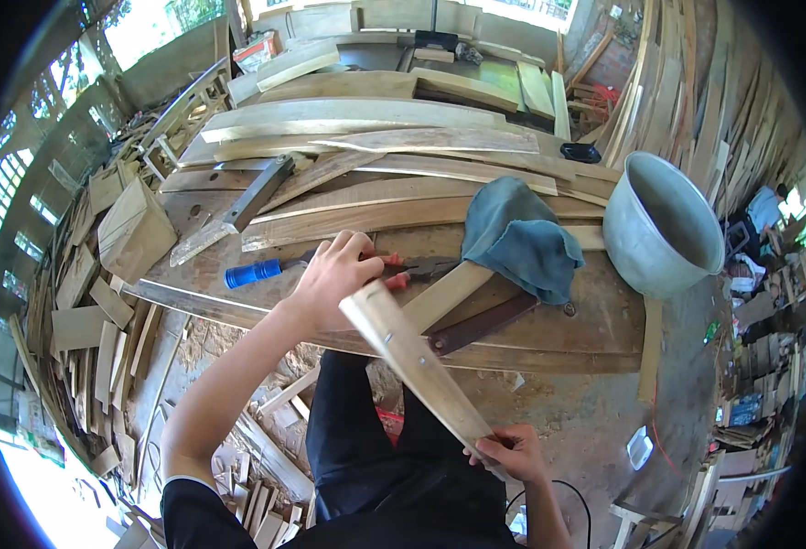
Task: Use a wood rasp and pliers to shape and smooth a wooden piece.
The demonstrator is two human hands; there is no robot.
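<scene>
your right hand [511, 455], low in the frame right of centre, is closed around the near end of a pale wooden slat [417, 361]. that slat runs up and to the left from your grip, tilted across your dark trousers [366, 448], and its far end sits at the edge of the workbench [595, 320], where a couple of small dark marks show on its face.

your left hand [334, 274], at the middle of the frame, is curled shut on red-handled pliers [412, 268]; the red grips poke out just right of your fingers and the dark head points right, just above the slat's far end. whether the pliers touch the slat you cannot tell from here.

just left of that hand a tool with a blue handle [252, 272] lies on the bench. up and left of it rests a long flat blade with a dark handle [238, 212], lying aslant. right of centre a blue-grey cloth [517, 238] is bunched on the boards, and beside it, at the right end of the bench, stands a grey metal pot [659, 224], tipped so its mouth faces you. a dark reddish strip [481, 325] lies under the cloth's lower edge.

long pale planks [357, 119] are stacked across the upper middle, and offcuts [101, 302] litter the floor on the left.
</scene>
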